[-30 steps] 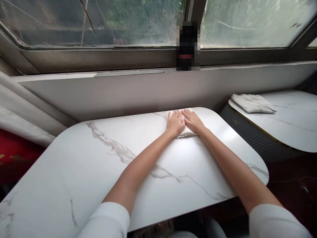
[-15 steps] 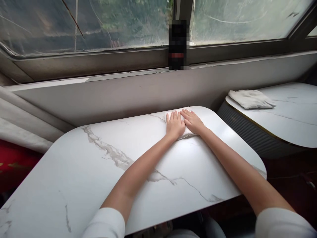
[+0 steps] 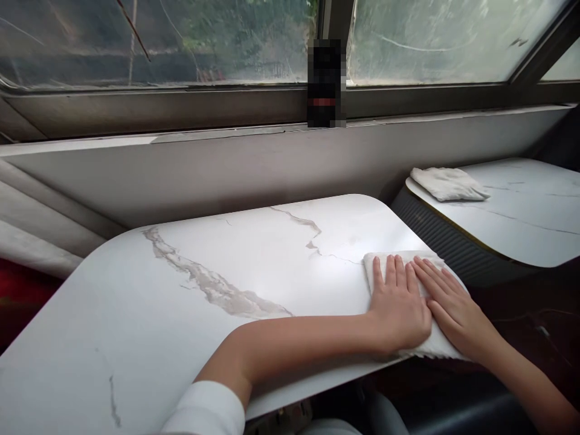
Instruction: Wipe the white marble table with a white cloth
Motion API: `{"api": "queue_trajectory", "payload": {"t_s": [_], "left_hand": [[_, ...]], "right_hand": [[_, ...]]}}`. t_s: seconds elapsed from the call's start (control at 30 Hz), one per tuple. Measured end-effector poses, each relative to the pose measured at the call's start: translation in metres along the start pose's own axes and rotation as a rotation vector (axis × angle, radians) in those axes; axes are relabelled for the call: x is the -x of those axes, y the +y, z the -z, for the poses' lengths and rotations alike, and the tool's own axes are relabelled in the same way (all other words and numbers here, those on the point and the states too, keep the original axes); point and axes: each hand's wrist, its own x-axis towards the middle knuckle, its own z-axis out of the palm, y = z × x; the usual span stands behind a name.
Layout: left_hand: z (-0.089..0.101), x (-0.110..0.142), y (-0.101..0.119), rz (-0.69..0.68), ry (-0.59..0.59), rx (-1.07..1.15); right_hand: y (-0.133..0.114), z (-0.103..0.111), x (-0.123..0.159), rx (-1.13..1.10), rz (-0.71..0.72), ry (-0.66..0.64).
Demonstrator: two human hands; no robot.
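A folded white cloth (image 3: 369, 266) lies at the right end of a white marble-patterned table (image 3: 190, 338), its frayed lower edge hanging slightly past the near rim. My left hand (image 3: 397, 305) rests flat on the cloth with fingers extended. Beside it my right hand (image 3: 455, 308) is also flat, pressing the cloth's right part near the table's rounded corner. The two hands touch or nearly touch around the thumbs. Neither wraps its fingers around the cloth, and much of it is hidden under them.
A second marble-patterned table (image 3: 530, 223) stands at the right, with another folded white cloth (image 3: 448, 184) on its corner. A wall with a window sill (image 3: 226, 134) runs behind. White curtain-like fabric (image 3: 40, 211) hangs at left. A pixelated dark object (image 3: 324, 84) stands on the sill.
Both hands and the cloth under them have slid from the table's far edge toward me and to the right, to the near right corner. The view has shifted slightly.
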Motion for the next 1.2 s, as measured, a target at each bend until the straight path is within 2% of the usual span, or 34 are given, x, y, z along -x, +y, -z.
{"api": "queue_trajectory", "payload": {"t_s": [0.07, 0.17, 0.27, 0.5, 0.6, 0.67, 0.8, 0.93, 1.07, 1.2], "left_hand": [[-0.002, -0.003, -0.002, -0.012, 0.009, -0.015], [-0.006, -0.019, -0.017, -0.002, 0.024, -0.021], [-0.013, -0.049, -0.039, 0.047, 0.046, -0.007], [-0.024, -0.132, -0.105, 0.283, 0.092, 0.026], [-0.024, -0.157, -0.130, 0.312, 0.089, 0.032], [-0.024, -0.167, -0.141, 0.317, 0.081, 0.026], [-0.024, -0.173, -0.146, 0.323, 0.089, -0.001], [-0.025, -0.165, -0.136, 0.304, 0.083, -0.002], [-0.026, -0.144, -0.107, 0.295, 0.098, -0.007], [-0.025, -0.112, -0.068, 0.232, 0.096, 0.003]], "right_hand": [[0.000, -0.001, -0.003, -0.005, -0.046, -0.011], [0.004, -0.008, -0.027, -0.014, -0.148, -0.045], [0.016, -0.019, -0.069, -0.045, -0.233, -0.067], [0.056, -0.050, -0.191, -0.136, -0.168, -0.107], [0.064, -0.062, -0.226, -0.135, -0.191, -0.088], [0.067, -0.068, -0.239, -0.139, -0.198, -0.068], [0.073, -0.073, -0.242, -0.169, -0.184, -0.051], [0.075, -0.067, -0.226, -0.180, -0.171, -0.043], [0.073, -0.054, -0.192, -0.151, -0.134, -0.051], [0.066, -0.039, -0.138, -0.108, -0.104, -0.057]]}}
